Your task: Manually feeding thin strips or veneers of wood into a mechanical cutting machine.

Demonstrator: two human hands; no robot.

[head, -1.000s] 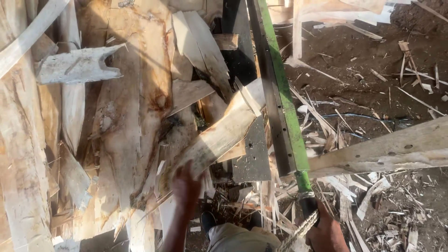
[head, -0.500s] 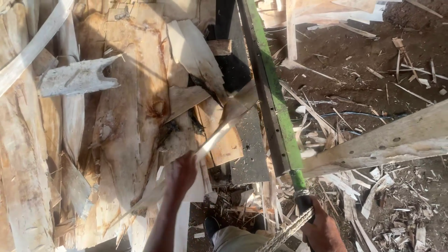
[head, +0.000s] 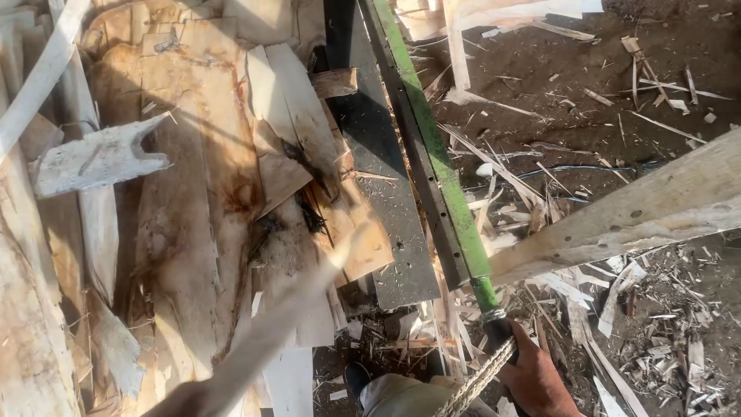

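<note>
Head view: right hand is clenched on green lever handle, lower right; left hand, lower left, grasps blurred wood strip; keep fingers off steel plate.

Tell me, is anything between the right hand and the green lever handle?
Nothing visible: the right hand is closed directly on the dark lower end of the green lever, with a twisted rope running beside the grip.

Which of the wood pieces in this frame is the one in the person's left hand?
The blurred pale strip rising from the left hand at bottom left; the others lie still in the pile or on the ground.
</note>
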